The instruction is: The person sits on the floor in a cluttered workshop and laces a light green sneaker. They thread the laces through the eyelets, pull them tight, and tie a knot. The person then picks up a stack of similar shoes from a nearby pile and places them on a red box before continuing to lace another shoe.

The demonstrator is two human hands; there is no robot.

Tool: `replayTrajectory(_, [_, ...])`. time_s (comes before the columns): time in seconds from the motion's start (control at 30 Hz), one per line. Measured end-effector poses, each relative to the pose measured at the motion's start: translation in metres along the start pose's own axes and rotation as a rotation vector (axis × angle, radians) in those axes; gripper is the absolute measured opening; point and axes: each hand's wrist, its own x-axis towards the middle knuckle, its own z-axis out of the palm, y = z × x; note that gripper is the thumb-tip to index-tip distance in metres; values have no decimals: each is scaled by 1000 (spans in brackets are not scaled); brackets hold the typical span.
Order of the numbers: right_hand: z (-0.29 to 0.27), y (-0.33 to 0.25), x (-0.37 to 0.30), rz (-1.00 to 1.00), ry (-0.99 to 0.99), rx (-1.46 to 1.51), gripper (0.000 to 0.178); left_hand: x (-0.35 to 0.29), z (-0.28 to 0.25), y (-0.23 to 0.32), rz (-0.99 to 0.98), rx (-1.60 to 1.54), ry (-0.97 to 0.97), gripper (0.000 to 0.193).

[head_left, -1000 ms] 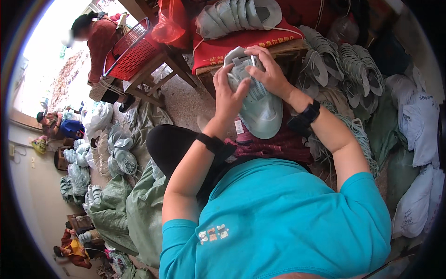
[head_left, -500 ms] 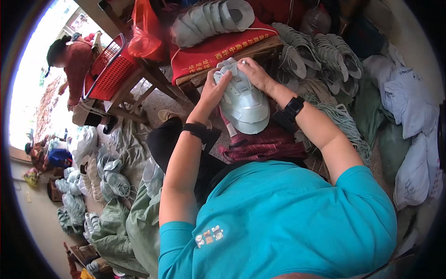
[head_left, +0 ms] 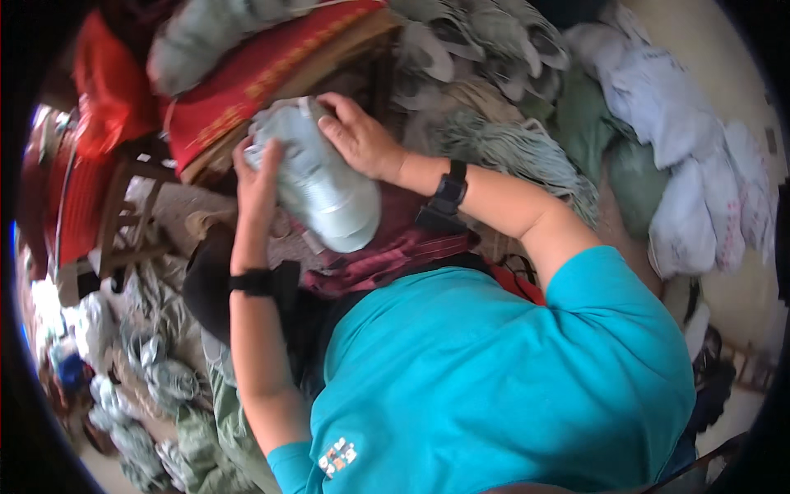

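A pale grey-green shoe upper (head_left: 333,193) is held between my two hands above my lap, its rounded toe pointing down toward me. My left hand (head_left: 257,177) grips its left side, thumb on top and fingers mostly behind it. On the far right side my right hand (head_left: 362,140) is closed on the opening's edge, fingers curled over it. The picture is smeared by motion, so fine details of the upper cannot be made out. Beneath it lies a dark red striped cloth (head_left: 395,259) across my lap.
A wooden bench with a red cloth (head_left: 239,82) stands ahead, bearing a row of stacked uppers (head_left: 206,37). More uppers (head_left: 485,41) and a heap of pale laces (head_left: 527,152) lie right of it. White sacks (head_left: 658,107) sit far right; a red basket (head_left: 70,198) is left.
My view has swung to the right, so the bench and basket sit further left. The shoe upper is more tilted, its toe toward the lower right. Both hands still hold it.
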Motion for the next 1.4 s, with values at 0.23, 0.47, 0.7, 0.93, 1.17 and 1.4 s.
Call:
replayTrajectory(0.23, [-107, 162, -134, 665, 47, -431, 28, -6, 10, 24, -4, 32, -37, 63])
replayTrajectory(0.47, [-236, 220, -164, 1022, 61, -829, 33, -7, 7, 6, 13, -59, -13, 65])
replayTrajectory(0.7, [-209, 211, -147, 1101, 29, -913, 32, -15, 17, 18, 43, -38, 36, 63])
replayTrajectory(0.93, [-221, 233, -135, 908, 222, -422, 22, -43, -13, 4, 463, 448, 305, 49])
replayTrajectory(1.17, [-117, 5, -46, 646, -320, -13, 16, -101, 41, 102, 404, 10, -205, 60])
replayTrajectory(1.4, [-102, -131, -32, 76, -413, -97, 4, -110, 18, 102, -8, -242, -694, 29])
